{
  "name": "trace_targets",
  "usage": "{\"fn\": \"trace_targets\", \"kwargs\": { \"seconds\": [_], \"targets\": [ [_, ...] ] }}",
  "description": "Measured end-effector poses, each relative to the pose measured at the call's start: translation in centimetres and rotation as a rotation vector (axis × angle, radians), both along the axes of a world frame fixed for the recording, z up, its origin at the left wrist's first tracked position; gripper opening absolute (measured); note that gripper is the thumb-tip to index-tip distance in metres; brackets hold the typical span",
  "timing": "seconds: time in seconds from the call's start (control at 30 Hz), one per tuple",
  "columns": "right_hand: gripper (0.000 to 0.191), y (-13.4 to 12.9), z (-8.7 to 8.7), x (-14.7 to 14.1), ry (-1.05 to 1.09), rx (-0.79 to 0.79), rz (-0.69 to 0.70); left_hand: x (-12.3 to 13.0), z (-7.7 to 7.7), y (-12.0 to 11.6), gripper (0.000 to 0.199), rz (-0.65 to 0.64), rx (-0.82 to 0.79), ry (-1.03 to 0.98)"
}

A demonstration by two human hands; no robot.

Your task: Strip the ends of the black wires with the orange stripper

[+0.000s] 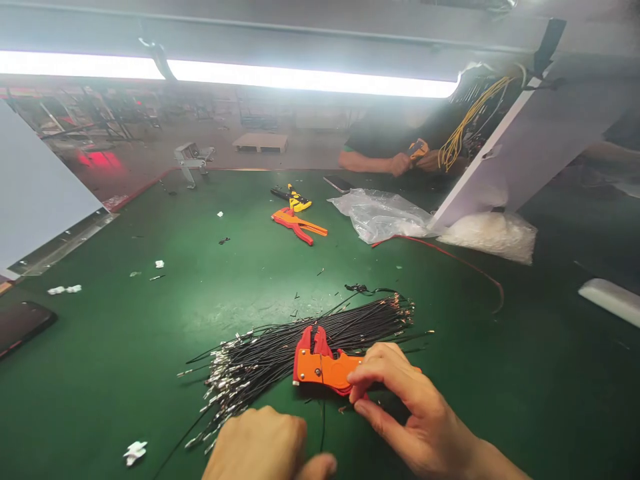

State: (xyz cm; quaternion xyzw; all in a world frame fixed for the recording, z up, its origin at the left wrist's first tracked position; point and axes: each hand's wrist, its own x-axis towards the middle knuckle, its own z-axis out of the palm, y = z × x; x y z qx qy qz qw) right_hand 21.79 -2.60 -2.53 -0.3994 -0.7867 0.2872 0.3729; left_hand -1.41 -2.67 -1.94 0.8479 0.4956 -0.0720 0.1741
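Note:
A loose bundle of black wires (280,347) lies on the green table, with silvery terminals at its left end and bare copper tips at its right. Over its near side rests an orange and red wire stripper (327,369), jaws pointing up. My right hand (410,407) is at the stripper's handle, thumb and fingers bent around its near part. At the bottom edge, my left hand (270,443) is partly cut off; its fingers are hidden behind its back, and the thumb points right. A short black wire (323,427) hangs between my hands.
Farther back lie a red-orange stripper (300,225), a yellow-black tool (295,199), a phone (338,183) and a plastic bag (383,215). White connectors (135,453) dot the left side. Across the table, a person's hands (407,160) hold another tool. A dark object (23,327) sits at left.

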Motion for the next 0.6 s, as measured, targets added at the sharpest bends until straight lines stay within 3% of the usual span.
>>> {"fn": "trace_targets", "kwargs": {
  "seconds": [0.1,0.17,0.23,0.4,0.6],
  "targets": [
    [0.036,0.0,0.6,-0.6,-0.034,0.082,0.045,0.0,0.7,0.4,0.027,-0.146,0.546,-0.318],
    [0.035,0.1,0.9,-1.0,-0.031,0.109,0.077,0.4,0.8,0.6,0.021,-0.244,0.735,-0.452],
    [0.031,0.1,1.1,-1.3,-0.004,0.122,0.09,0.8,0.5,0.7,0.005,-0.265,0.752,-0.484],
    [0.027,0.1,0.8,-1.5,0.036,0.137,0.077,1.0,0.0,0.9,0.012,-0.283,0.655,-0.542],
    [0.03,0.1,0.8,-1.2,0.065,0.126,0.055,1.4,-0.2,0.5,0.018,-0.238,0.673,-0.554]
  ]
}}
